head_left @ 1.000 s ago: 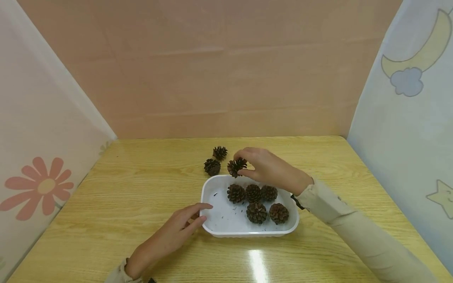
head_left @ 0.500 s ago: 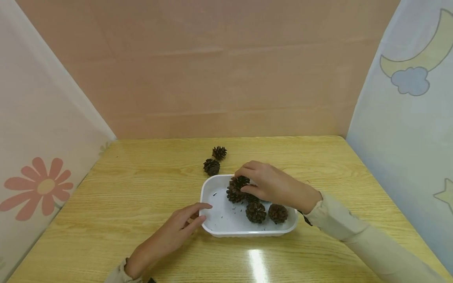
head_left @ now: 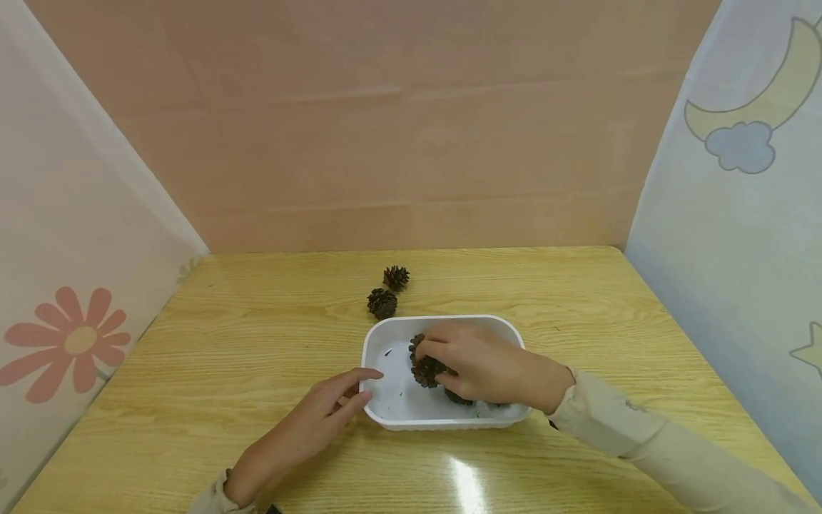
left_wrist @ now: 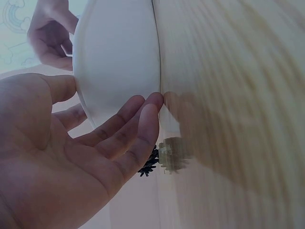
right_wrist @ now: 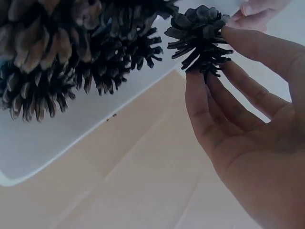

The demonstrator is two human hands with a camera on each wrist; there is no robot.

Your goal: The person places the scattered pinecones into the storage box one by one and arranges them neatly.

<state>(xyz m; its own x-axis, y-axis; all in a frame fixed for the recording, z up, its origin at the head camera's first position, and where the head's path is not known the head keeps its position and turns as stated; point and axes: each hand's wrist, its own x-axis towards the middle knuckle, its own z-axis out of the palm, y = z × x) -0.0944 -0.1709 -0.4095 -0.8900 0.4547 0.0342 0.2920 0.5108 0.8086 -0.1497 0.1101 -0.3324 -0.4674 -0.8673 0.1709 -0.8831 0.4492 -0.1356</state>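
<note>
My right hand [head_left: 478, 360] is over the white plastic tray [head_left: 411, 421], pinching a brown pine cone [right_wrist: 200, 40] between thumb and fingertips. In the head view that cone is partly covered by the fingers. Several other pine cones [right_wrist: 43, 36] sit in the tray, mostly hidden behind this hand in the head view. At the tray's left end, my left hand [head_left: 315, 414] rests with loosely bent fingers. Its thumb touches the rim and its other fingertips lie along the outer wall [left_wrist: 116, 62] in the left wrist view.
Two pine cones, one nearer [head_left: 382, 303] and one farther [head_left: 397, 278], lie on the wooden table [head_left: 257, 321] behind the tray. An orange-brown backdrop [head_left: 411, 143] stands at the back, with patterned white sheets at both sides. Small dark scraps lie in the tray.
My right hand has carried the pine cone from behind the tray over the rim, down and toward me into the tray. The left hand keeps its place.
</note>
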